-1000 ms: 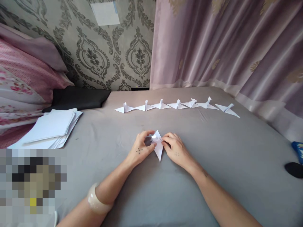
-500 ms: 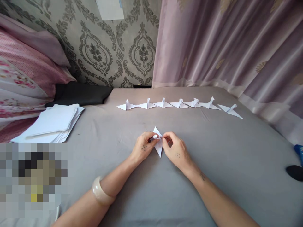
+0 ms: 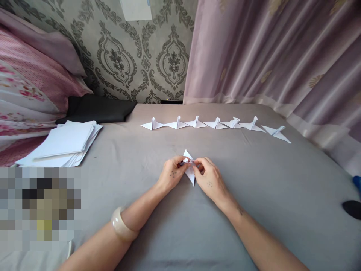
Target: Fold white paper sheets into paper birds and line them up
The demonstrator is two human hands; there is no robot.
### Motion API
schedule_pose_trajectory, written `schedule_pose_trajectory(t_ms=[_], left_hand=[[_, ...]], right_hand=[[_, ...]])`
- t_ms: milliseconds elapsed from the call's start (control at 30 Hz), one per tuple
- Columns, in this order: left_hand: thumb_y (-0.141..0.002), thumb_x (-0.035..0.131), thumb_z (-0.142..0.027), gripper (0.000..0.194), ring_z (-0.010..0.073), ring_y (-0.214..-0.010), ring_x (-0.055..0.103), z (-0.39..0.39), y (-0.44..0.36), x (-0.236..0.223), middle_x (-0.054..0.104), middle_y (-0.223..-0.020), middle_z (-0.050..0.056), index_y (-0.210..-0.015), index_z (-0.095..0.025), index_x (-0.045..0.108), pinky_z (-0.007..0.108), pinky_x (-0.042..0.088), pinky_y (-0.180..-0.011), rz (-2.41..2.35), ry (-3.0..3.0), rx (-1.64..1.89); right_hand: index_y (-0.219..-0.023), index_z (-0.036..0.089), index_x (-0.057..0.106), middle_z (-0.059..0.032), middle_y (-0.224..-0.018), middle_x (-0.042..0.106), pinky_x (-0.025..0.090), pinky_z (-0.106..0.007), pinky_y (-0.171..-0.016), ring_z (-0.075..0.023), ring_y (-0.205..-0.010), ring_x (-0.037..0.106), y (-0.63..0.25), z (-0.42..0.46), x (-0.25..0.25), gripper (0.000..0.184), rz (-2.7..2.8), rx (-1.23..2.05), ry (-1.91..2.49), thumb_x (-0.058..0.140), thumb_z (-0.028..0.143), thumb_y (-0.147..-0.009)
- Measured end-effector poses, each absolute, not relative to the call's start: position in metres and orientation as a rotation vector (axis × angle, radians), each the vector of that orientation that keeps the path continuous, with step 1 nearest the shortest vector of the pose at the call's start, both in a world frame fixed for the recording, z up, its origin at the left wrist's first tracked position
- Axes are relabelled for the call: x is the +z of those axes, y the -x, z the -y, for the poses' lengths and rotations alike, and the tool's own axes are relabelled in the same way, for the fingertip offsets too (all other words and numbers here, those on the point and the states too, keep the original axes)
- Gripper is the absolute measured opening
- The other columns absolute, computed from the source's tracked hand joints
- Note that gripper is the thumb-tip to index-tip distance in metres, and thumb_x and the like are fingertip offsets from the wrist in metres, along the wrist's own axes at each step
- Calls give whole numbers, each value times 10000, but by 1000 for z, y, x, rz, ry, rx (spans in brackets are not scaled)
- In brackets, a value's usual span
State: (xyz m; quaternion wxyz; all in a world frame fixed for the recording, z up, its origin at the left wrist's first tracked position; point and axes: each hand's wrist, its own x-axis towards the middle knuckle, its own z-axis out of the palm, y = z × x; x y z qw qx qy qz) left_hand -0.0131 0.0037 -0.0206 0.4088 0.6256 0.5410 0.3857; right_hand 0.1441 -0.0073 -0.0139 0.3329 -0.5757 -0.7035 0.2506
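A white folded paper crane [image 3: 190, 175] is held between my two hands, just above or on the grey sheet [image 3: 158, 233]. One pointed wing aims toward me and the other points away. My left hand [image 3: 172, 174] pinches its left side between thumb and fingers. On the other side, my right hand [image 3: 208, 176] grips the crane near its middle with thumb and index finger. The fingertips cover the crane's centre folds. Beyond my hands, several finished-looking paper cranes [image 3: 196, 122] stand in a row, wings spread.
A stack of white paper [image 3: 63, 141] lies at the left, with a black cloth-like item [image 3: 98, 109] behind it. Pink curtains [image 3: 239, 52] hang at the right. A dark rounded object [image 3: 352, 209] sits at the right edge. A pixelated patch hides the lower left.
My left fingers have closed in from a looser hold to a pinch near the crane's middle. The crane has turned slightly between my hands. The whole view has shifted a little.
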Motion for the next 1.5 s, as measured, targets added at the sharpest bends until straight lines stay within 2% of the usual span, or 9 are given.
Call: schedule_pose_trajectory(t_ms=[267,333,433,500,600,867,1067,1233,1500], left_hand=[[-825,563,-227,171,148,-709,616,-2,12,-19,707,-793,23,-893,-181,713,203,448,-617,-1366,-1601,961],[-832,547,-197,189,162,-767,643,-1,12,-17,725,-869,31,-903,-195,722,215,471,-662,-1356,-1640,961],[-844,518,-146,237,189,-883,659,0,12,-14,732,-960,45,-922,-207,734,245,487,-756,-1321,-1779,957],[-844,510,-115,257,202,-931,656,1,12,-13,734,-975,53,-930,-204,736,268,482,-809,-1302,-1866,961],[-840,510,-87,269,204,-942,657,1,13,-13,737,-968,51,-941,-204,730,282,476,-841,-1294,-1917,968],[-830,550,-104,221,196,-895,670,-1,15,-16,743,-951,38,-923,-206,723,271,481,-837,-1344,-1859,962],[-850,543,-149,204,186,-841,668,-2,15,-16,741,-905,33,-916,-211,726,261,481,-807,-1335,-1850,952],[-853,571,-208,192,178,-797,660,-1,16,-11,739,-912,33,-972,-212,722,256,485,-773,-1337,-1819,908],[-875,568,-242,199,185,-839,656,-2,16,-10,734,-917,46,-1003,-200,715,252,466,-751,-1312,-1854,881]], right_hand=[[-865,210,619,-42,-901,642,466,-273,-722,-155,-778,613,-143,7,-8,134,1863,729,1429,492,201,-824],[-840,210,628,-33,-852,656,461,-274,-717,-153,-748,614,-142,7,-5,144,1839,755,1444,488,244,-843],[-797,206,645,-37,-796,678,451,-280,-692,-163,-715,622,-139,7,-1,260,1780,787,1503,476,381,-887],[-759,200,648,-47,-771,689,445,-286,-681,-176,-710,630,-138,7,0,332,1738,806,1545,471,448,-890],[-720,190,647,-55,-733,694,446,-291,-675,-187,-703,635,-139,5,1,363,1701,850,1580,472,461,-887],[-929,197,693,-28,-687,702,488,-281,-646,-168,-654,644,-150,-2,2,299,1728,1086,1537,485,407,-880],[-888,222,711,1,-668,681,476,-261,-643,-143,-656,622,-158,-8,6,260,1720,1200,1494,523,399,-864],[-905,203,725,-11,-728,692,469,-250,-623,-142,-692,632,-160,-12,-1,276,1601,1317,1463,578,419,-819],[-856,180,723,-18,-752,672,451,-233,-602,-112,-668,589,-161,-17,-1,287,1380,1489,1427,670,436,-738]])
